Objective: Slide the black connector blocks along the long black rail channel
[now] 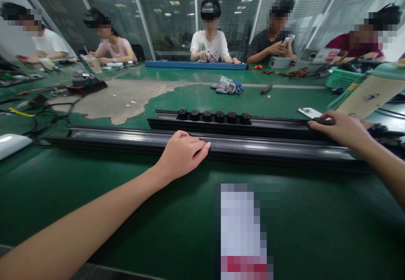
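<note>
Our left hand (183, 154) lies over the middle of the near channel (126, 140), a long dark trough stretched across the green table (142, 208), its fingers drawn together and curled over it; from this angle we cannot tell whether it grips or merely rests. Our right hand (343, 129) pinches a small dark piece (323, 121) between thumb and fingers at the right end of the far channel (278, 123), and that end is hidden from us. Six round black parts (207, 116) stand in a row in the far channel, left of its middle, with the near channel lying between them and us. Just behind our right fingers is a white phone (308, 111) — partly covered. Beyond the channels we see crumpled gloves (228, 85) and a dark strip (266, 89); a green basket (343, 79) sits farther right, and cables (36, 122) spread at the left. Across the table, a person in a white shirt (210, 46) has hands at a blue bar (196, 65).
</note>
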Motion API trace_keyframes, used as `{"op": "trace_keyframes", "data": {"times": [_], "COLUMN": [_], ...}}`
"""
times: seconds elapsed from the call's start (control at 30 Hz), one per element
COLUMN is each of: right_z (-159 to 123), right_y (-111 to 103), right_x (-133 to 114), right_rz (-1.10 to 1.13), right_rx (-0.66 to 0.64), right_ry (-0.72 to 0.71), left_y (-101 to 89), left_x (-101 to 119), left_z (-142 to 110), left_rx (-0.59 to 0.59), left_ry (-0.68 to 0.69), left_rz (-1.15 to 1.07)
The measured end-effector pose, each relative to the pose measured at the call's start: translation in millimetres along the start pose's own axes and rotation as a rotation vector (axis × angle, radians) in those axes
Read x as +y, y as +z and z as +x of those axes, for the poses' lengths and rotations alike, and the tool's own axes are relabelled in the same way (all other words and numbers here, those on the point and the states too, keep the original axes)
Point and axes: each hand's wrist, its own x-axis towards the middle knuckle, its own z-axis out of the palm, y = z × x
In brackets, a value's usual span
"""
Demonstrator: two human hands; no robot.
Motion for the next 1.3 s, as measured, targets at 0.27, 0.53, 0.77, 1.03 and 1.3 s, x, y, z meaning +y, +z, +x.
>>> {"op": "trace_keyframes", "data": {"times": [0.27, 0.53, 0.77, 1.03, 1.3], "right_z": [-2.9, -0.7, 0.9, 1.3, 1.5], "right_y": [-2.8, 0.8, 3.9, 6.4, 1.7], "right_x": [-3.3, -0.7, -3.6, -0.1, -5.6], "right_rz": [0.044, 0.077, 0.068, 0.092, 0.077], "right_rx": [-0.044, -0.054, -0.024, 0.0, -0.026], "right_ry": [0.057, 0.062, 0.095, 0.061, 0.084], "left_y": [0.0, 0.2, -0.1, -0.4, -0.6], "left_x": [1.2, -1.8, -4.4, -7.2, -7.2], "left_z": [0.7, -0.4, 1.4, 1.3, 1.3], "left_rx": [-0.013, -0.004, 0.016, 0.031, 0.026], "left_ry": [-0.005, 0.008, 0.029, 0.055, 0.053], "left_rz": [0.002, -0.004, 0.011, 0.026, 0.021]}}
